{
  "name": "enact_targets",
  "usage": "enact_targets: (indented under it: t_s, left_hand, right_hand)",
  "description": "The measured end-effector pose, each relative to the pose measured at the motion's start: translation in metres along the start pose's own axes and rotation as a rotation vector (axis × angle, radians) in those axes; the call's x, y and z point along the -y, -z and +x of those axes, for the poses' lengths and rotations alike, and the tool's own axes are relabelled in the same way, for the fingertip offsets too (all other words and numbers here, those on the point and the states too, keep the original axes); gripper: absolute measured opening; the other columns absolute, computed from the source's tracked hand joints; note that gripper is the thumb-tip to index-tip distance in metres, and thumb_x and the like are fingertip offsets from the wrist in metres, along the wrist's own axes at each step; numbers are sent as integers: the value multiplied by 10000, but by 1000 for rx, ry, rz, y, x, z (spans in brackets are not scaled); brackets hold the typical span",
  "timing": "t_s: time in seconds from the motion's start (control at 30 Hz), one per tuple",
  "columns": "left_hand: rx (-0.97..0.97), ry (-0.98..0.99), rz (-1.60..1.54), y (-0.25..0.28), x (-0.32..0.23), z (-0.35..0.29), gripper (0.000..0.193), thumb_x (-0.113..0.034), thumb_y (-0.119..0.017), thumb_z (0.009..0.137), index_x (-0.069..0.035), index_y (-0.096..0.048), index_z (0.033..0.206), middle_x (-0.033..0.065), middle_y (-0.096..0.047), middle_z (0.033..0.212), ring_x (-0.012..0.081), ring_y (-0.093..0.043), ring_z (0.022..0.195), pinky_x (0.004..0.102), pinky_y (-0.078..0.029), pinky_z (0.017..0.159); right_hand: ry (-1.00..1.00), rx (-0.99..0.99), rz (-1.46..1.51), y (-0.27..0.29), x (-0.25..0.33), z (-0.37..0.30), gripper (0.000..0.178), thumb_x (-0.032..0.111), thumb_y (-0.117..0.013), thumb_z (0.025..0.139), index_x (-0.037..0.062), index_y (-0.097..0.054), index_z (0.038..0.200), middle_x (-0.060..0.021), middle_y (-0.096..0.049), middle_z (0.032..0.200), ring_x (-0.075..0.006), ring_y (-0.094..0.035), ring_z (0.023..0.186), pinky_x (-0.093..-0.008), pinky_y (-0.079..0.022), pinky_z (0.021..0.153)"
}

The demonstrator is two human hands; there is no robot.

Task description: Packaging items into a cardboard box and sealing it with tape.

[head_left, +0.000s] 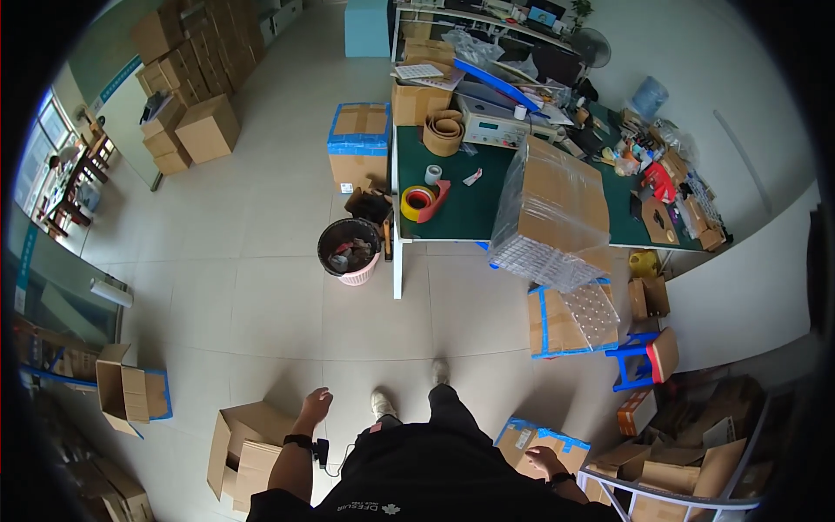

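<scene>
I stand on a tiled floor, looking down at my dark clothes and shoes. My left hand (pixel 315 406) hangs at my side with loose fingers and holds nothing; a black band sits on its wrist. It is above an open cardboard box (pixel 242 448) on the floor. My right hand (pixel 544 460) is lower right, close to a flat cardboard box with blue tape (pixel 539 438); I cannot tell whether it touches the box.
Ahead stands a green-topped workbench (pixel 461 209) with tape rolls (pixel 417 202), a plastic-wrapped carton (pixel 557 213) and equipment. A round bin (pixel 350 250) sits by its leg. Cardboard boxes are stacked far left (pixel 196 87); a blue stool (pixel 639 361) and a cart of cardboard (pixel 687 474) are at right.
</scene>
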State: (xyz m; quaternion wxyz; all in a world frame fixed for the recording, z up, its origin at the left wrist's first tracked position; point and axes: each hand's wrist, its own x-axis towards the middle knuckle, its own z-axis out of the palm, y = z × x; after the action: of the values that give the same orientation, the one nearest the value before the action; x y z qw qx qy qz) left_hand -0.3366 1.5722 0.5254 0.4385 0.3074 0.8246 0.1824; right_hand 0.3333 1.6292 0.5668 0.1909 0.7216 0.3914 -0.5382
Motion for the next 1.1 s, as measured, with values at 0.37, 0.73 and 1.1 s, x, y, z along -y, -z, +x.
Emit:
enact_targets:
  t_s: [0.37, 0.73, 1.1]
  left_hand:
    - [165, 699, 93, -77, 35, -161, 252, -263, -516, 855, -45, -643, 866, 148, -651, 771, 294, -646, 844, 421, -506, 715]
    - [16, 501, 59, -135, -24, -155, 303, -285, -548, 848, -30, -654, 973, 176, -641, 982, 289, -624, 988, 384, -501, 841]
    - [-686, 756, -591, -118, 25, -148, 423, -265, -598, 820, 15, -629, 1136, 228, -635, 1127, 326, -598, 1088, 372, -467, 939]
  right_hand:
    - [867, 21, -633, 134, 320, 224, 347, 364, -500, 864, 53, -653, 855, -178, -654, 908, -356, -618, 887, -449, -485, 771]
    - [448, 236, 232, 92, 705, 183, 637, 550, -605, 838, 92, -505, 1269, -123, -626, 1112, -272, -636, 865, -377, -502, 702]
    - [273, 170, 321, 53, 751, 200, 408, 377, -583, 832, 21, -559, 1032, -139, -605, 919, -248, -594, 755, -386, -516, 607]
